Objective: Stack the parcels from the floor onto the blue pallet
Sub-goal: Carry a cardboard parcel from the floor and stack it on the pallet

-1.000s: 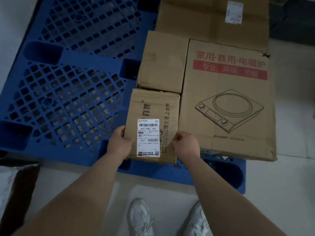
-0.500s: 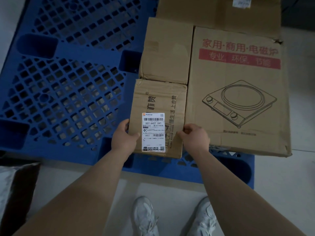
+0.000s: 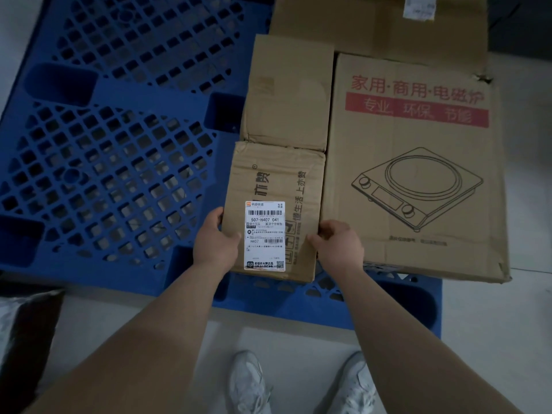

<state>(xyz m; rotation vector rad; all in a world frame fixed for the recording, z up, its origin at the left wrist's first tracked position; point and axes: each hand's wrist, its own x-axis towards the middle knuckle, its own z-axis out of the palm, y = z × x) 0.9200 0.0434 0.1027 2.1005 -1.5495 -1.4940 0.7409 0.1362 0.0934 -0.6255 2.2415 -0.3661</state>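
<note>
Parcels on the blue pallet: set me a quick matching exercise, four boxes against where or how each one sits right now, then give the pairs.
Things:
1. labelled parcel
2. plain parcel
3. induction cooker box
4. large carton

Places or states:
A. farthest from the person, with a white sticker at the top edge of the view
B. red lettering and a line drawing of a hob
C. held at both near sides
D. directly beyond the labelled parcel, left of the induction cooker box

Pairs: 1-C, 2-D, 3-B, 4-A
</note>
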